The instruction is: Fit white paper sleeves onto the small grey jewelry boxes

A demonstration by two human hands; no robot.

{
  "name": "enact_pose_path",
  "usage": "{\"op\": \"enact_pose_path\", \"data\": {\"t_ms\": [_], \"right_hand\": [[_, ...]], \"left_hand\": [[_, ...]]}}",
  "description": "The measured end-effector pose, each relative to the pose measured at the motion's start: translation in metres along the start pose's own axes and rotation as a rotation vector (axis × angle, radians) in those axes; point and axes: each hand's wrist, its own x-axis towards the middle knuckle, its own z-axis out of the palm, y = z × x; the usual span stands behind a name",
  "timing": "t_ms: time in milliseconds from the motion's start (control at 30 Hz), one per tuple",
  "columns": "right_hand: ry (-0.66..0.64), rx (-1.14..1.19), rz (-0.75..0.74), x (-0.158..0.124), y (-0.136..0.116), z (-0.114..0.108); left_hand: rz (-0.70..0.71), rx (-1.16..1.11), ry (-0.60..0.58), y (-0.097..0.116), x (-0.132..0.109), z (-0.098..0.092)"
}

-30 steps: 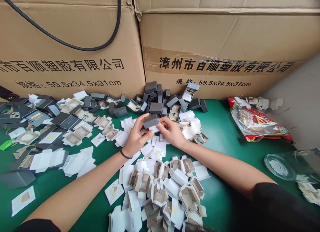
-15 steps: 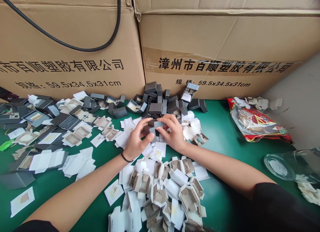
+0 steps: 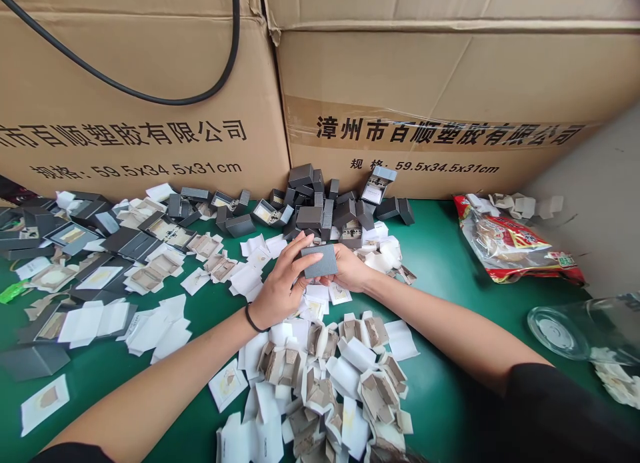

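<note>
Both hands meet over the middle of the green table (image 3: 440,263). My left hand (image 3: 280,286) and my right hand (image 3: 350,268) grip a small dark grey box (image 3: 320,260) from either side, its flat face turned up toward me. A black band circles my left wrist. Under the hands lie white paper cards (image 3: 320,296). Behind them rises a heap of small grey boxes (image 3: 320,203), some open. Nearer to me is a pile of white and beige folded inserts (image 3: 330,376).
Two large cardboard cartons (image 3: 400,90) with printed characters wall off the back, a black cable (image 3: 150,90) hanging over the left one. More grey boxes and cards (image 3: 100,250) cover the left. A red snack bag (image 3: 510,243) and a clear glass jar (image 3: 575,330) lie at right.
The hands dipped down to the table near the grey heap, then came back toward me. The grey box has turned so its broad face points up.
</note>
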Motion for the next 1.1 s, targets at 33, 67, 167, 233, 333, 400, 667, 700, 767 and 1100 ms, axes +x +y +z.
{"op": "enact_pose_path", "data": {"t_ms": [33,67,167,233,333,400,667,700,767,1100], "right_hand": [[0.001,0.017,0.016,0.000,-0.001,0.001],[0.001,0.028,0.024,-0.001,-0.002,0.001],[-0.013,0.053,0.036,-0.002,-0.005,0.000],[-0.053,0.073,0.057,-0.002,-0.008,-0.001],[-0.106,0.106,0.086,-0.003,-0.011,-0.002],[-0.090,0.114,0.084,-0.003,-0.011,0.000],[0.033,0.126,0.062,-0.006,-0.001,0.006],[0.023,0.117,0.068,-0.006,-0.002,0.006],[-0.007,0.090,0.075,-0.007,-0.004,0.003],[-0.138,-0.003,0.024,-0.009,-0.011,0.004]], "left_hand": [[0.022,0.003,0.001,0.000,0.000,0.000],[0.037,0.001,0.000,-0.001,0.000,0.001],[0.064,-0.012,-0.014,-0.002,0.000,0.001],[0.068,-0.009,-0.012,-0.002,0.000,0.000],[0.064,0.006,-0.001,-0.002,0.001,-0.002],[0.062,0.016,-0.007,-0.003,0.001,-0.003],[0.142,0.016,-0.002,-0.007,0.002,-0.006],[0.151,0.014,-0.007,-0.008,0.002,-0.006],[0.175,0.011,-0.012,-0.009,0.002,-0.005],[0.180,0.085,0.057,-0.009,0.000,-0.004]]}}
